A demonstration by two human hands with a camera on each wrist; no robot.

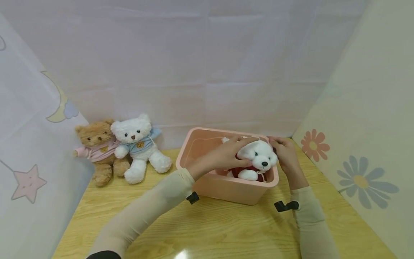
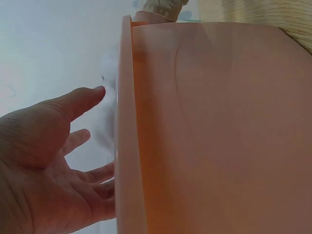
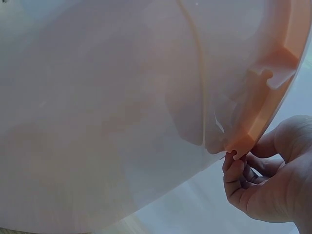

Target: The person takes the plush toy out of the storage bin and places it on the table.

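Note:
A white plush dog (image 1: pixel 263 156) in dark red clothing sits in a pink plastic bin (image 1: pixel 226 181), its head above the rim. My left hand (image 1: pixel 231 153) reaches over the bin with spread fingers beside the dog's head and body; whether it touches the plush is unclear. In the left wrist view, that hand (image 2: pixel 53 165) has thumb and fingers apart, with the bin wall (image 2: pixel 219 122) in front. At the bin's right end, my right hand (image 1: pixel 286 154) holds the rim. The right wrist view shows this hand (image 3: pixel 273 175) pinching the rim's underside.
On the left, a brown teddy bear (image 1: pixel 97 138) in a pink top leans beside a white teddy bear (image 1: pixel 142 144) in a blue top. The wooden table (image 1: pixel 207 226) meets a pale back cloth (image 1: pixel 207 72) and a side panel with printed flowers (image 1: pixel 360 181).

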